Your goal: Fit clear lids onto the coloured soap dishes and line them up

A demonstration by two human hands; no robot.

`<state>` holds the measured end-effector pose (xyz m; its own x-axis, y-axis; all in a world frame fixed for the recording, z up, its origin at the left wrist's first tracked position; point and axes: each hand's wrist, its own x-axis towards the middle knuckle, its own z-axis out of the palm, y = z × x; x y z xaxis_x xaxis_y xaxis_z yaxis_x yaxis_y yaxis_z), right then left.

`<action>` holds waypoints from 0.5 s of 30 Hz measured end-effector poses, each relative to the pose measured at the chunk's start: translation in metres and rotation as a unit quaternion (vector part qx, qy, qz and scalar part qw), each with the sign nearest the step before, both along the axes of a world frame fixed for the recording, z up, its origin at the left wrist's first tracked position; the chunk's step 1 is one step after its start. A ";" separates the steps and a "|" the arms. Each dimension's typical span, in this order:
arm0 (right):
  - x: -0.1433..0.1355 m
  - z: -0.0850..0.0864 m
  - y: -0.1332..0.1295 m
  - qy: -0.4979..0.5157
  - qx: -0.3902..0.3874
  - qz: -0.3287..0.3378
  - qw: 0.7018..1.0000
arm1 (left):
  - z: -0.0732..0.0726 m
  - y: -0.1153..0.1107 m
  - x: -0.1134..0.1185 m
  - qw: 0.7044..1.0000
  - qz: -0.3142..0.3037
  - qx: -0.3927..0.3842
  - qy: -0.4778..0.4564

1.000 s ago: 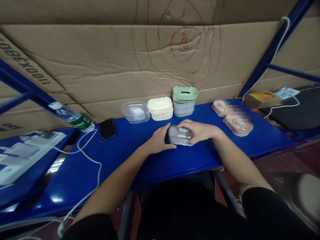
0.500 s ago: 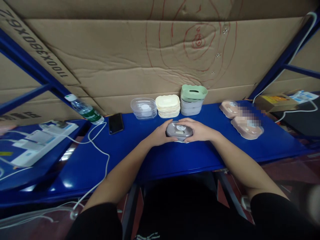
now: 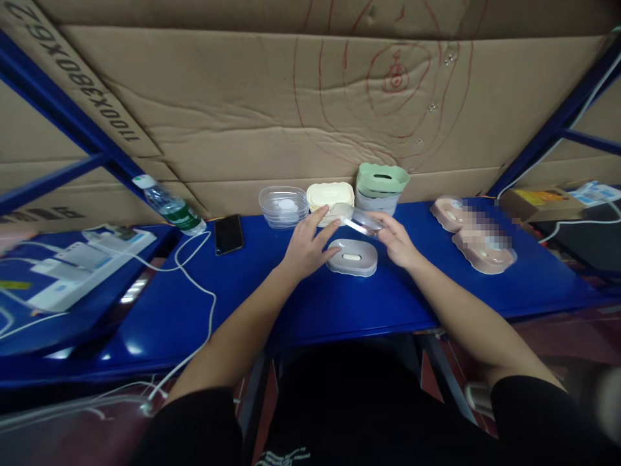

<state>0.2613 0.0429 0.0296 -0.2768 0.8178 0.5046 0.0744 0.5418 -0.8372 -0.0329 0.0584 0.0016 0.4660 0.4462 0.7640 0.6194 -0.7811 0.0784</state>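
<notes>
A pale grey scalloped dish (image 3: 352, 266) sits upright on the blue table (image 3: 310, 317), a small white oblong (image 3: 352, 257) at its middle. Above the dish, the right hand (image 3: 395, 241) pinches one end of a clear plastic cover (image 3: 363, 221) between thumb and fingers, the cover tilted and apart from the dish. The left hand (image 3: 305, 244) is at the dish's left, its thumb and fingers spread apart — I cannot tell whether the fingertips touch the cover or the thumb touches the dish. Behind the dish stand stacked cream trays (image 3: 330, 192) and a green container (image 3: 383, 184) atop grey ones; behind it to the left, nested clear covers (image 3: 281, 217). Well to its right lie two pinkish covered dishes (image 3: 485, 260) — partly pixelated — and well to its left, a black phone (image 3: 228, 234).
</notes>
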 end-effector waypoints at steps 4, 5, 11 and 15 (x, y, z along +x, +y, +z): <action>-0.006 -0.002 0.000 0.114 -0.175 0.059 0.976 | 0.010 -0.006 0.000 0.995 0.008 0.097 0.024; -0.007 -0.002 0.000 0.119 -0.199 0.071 0.970 | 0.011 -0.007 0.001 0.994 0.010 0.106 0.023; -0.005 -0.007 0.005 0.109 -0.207 0.073 0.969 | 0.017 -0.002 -0.007 0.994 0.040 0.101 0.010; 0.005 -0.016 0.015 0.008 -0.049 -0.047 0.998 | 0.028 0.015 -0.046 0.991 0.118 0.052 -0.043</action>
<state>0.2660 0.0580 0.0132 -0.1899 0.8856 0.4240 0.1078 0.4480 -0.8875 -0.0790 0.0734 0.0297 0.2889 0.4524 0.8437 0.7806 -0.6215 0.0659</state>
